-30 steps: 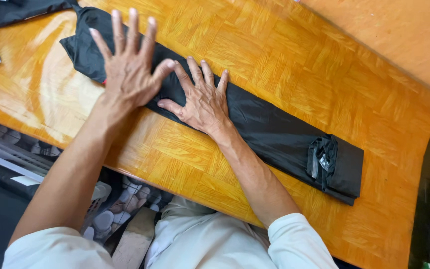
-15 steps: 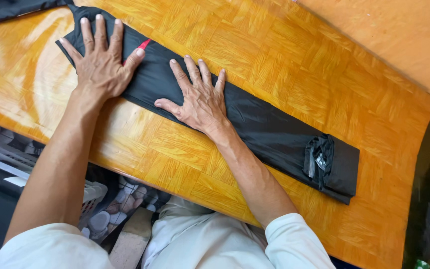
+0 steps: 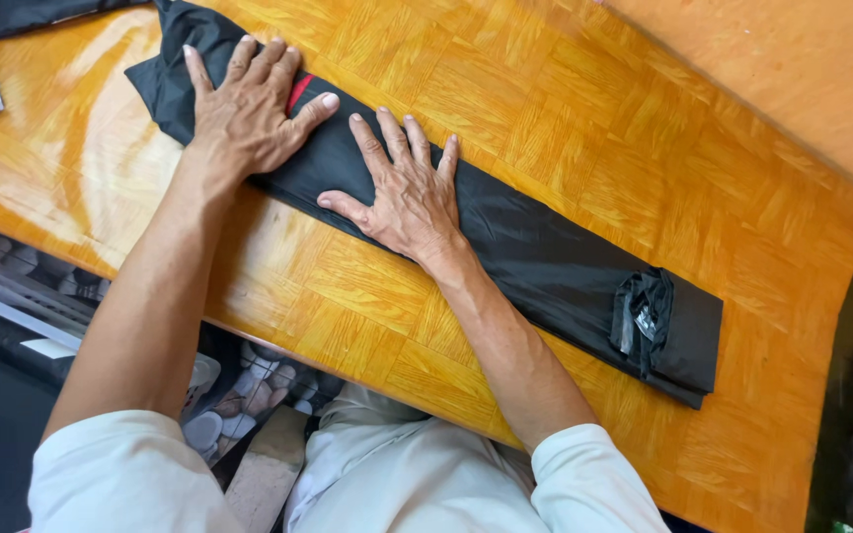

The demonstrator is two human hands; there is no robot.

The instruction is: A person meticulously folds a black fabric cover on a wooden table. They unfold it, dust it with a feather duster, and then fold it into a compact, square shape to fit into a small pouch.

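On the wooden table (image 3: 584, 109), a long folded black cloth (image 3: 545, 257) is pressed flat.
Left hand (image 3: 249, 109) and right hand (image 3: 402, 192) are laid spread, palms down, toward its far-left end.

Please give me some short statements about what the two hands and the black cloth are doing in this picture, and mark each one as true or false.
1. Both hands lie flat, palms down, on the long black folded fabric. True.
2. The left hand is lifted in the air above the fabric. False: it presses on the fabric near its upper left end.
3. The right hand rests on the fabric with fingers spread. True.
4. The fabric lies on a white plastic table. False: it lies on a wooden table with a parquet pattern.
5. A small red mark shows on the fabric beside the left hand. True.
6. The right hand grips the bunched part at the fabric's lower right end. False: that part lies untouched, away from both hands.
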